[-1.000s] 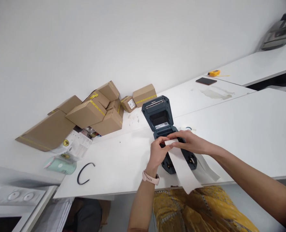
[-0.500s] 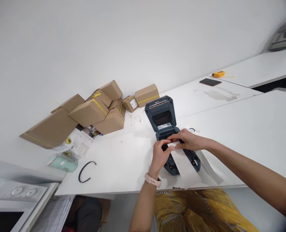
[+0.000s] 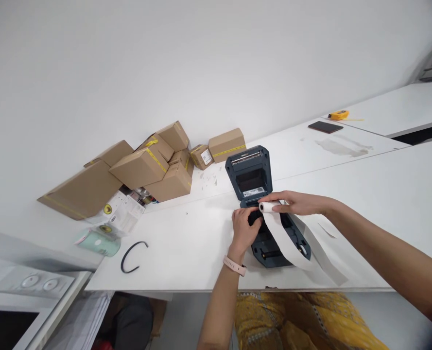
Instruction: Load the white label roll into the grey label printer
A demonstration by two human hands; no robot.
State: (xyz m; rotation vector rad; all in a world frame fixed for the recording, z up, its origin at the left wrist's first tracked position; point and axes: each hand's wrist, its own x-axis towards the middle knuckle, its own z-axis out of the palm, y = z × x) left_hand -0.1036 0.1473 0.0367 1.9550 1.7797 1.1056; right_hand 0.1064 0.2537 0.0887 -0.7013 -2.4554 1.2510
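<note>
A dark label printer (image 3: 250,176) stands on the white table with its lid raised. My right hand (image 3: 294,201) has its thumb and fingers around a small white paper roll (image 3: 268,207), held over the printer's bay. From the roll a strip of paper (image 3: 286,245) hangs down across the printer's front. My left hand (image 3: 245,229), with a pink band (image 3: 234,265) on its wrist, has bent fingers gripping inside the left of the bay. What exactly those fingertips press on is hidden in the dark interior.
More loose paper strip (image 3: 327,265) lies right of the printer. Cardboard boxes (image 3: 139,167) are piled against the wall at left. A black headband (image 3: 128,257) and a green cup (image 3: 102,243) are near the left edge. A yellow tape measure (image 3: 338,115) and a dark phone (image 3: 325,127) lie far right.
The right hand has shifted right and back with the roll, whose left end now shows. The left hand has come off the roll and its fingers are at the bay's left side.
</note>
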